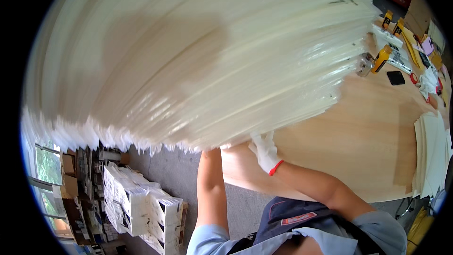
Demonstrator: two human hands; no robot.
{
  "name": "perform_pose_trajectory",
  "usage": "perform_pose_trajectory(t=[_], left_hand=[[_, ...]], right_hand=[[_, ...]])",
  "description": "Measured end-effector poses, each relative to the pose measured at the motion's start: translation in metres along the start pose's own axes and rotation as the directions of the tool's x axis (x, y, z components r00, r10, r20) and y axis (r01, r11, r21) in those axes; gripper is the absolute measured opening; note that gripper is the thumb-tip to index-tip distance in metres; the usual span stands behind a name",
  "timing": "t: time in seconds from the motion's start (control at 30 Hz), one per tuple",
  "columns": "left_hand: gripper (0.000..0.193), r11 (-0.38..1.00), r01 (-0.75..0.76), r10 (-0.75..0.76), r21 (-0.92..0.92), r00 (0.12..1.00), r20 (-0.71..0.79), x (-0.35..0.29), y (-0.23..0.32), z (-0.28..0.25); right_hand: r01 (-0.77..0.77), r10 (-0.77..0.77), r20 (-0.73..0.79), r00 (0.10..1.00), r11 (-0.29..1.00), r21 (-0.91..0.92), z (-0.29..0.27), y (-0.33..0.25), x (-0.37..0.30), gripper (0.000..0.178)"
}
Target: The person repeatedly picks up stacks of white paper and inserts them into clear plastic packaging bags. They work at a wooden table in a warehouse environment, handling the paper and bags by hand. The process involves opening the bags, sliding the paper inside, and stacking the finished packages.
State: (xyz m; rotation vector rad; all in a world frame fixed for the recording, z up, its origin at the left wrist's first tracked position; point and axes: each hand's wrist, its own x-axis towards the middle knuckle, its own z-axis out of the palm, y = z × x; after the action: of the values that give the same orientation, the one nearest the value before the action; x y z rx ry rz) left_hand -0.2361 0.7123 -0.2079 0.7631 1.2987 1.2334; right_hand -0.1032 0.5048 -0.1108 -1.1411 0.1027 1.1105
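A huge fanned stack of thin whitish, translucent sheets [207, 61] fills the upper view, its layered edges glossy in places. Its near side overhangs the light wooden table [302, 170]. My right hand [265, 152], in a white glove with a red cuff, is at the stack's near lower edge, fingertips against or just beside it. The fingers look spread, with nothing seen between them. My left forearm [210, 184] reaches up to the stack's near edge and passes beneath it. The sheets hide the left hand, so its fingers do not show.
Orange bottles [381, 59], a black phone [396, 78] and assorted small items lie at the table's far right. Another pile of white sheets [428, 153] rests on the right end. White wrapped bundles [141, 208] stand on the floor at left, near cluttered shelving [85, 174].
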Motion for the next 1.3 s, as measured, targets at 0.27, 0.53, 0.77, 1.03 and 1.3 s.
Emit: perform_pose_trajectory(t=[0.27,0.53,0.77,1.03,1.3], left_hand=[[0.046,0.97,-0.131,0.162,0.207,0.976,-0.143,-0.124,-0.063,-0.028],[0.045,0.909,-0.23,0.151,0.348,0.959,0.239,-0.154,-0.07,0.06],[0.045,0.951,-0.215,0.173,0.22,0.965,0.196,-0.131,-0.047,0.108],[0.044,0.974,-0.216,0.204,0.065,0.966,0.158,-0.108,-0.023,0.161],[0.044,0.962,-0.179,0.204,-0.205,0.973,0.11,-0.068,-0.003,0.241]], right_hand=[[-0.055,0.083,-0.061,0.995,0.929,0.366,-0.139,-0.056,0.026,0.074],[0.512,-0.487,0.17,0.857,0.764,-0.392,-0.176,-0.158,0.041,0.086],[0.601,-0.646,-0.157,0.747,0.757,-0.255,-0.139,-0.103,0.049,0.099],[0.728,-0.797,-0.172,0.579,0.6,-0.331,-0.119,-0.085,0.09,0.117],[0.659,-0.713,-0.197,0.673,0.699,-0.276,-0.1,-0.125,0.146,0.11]])
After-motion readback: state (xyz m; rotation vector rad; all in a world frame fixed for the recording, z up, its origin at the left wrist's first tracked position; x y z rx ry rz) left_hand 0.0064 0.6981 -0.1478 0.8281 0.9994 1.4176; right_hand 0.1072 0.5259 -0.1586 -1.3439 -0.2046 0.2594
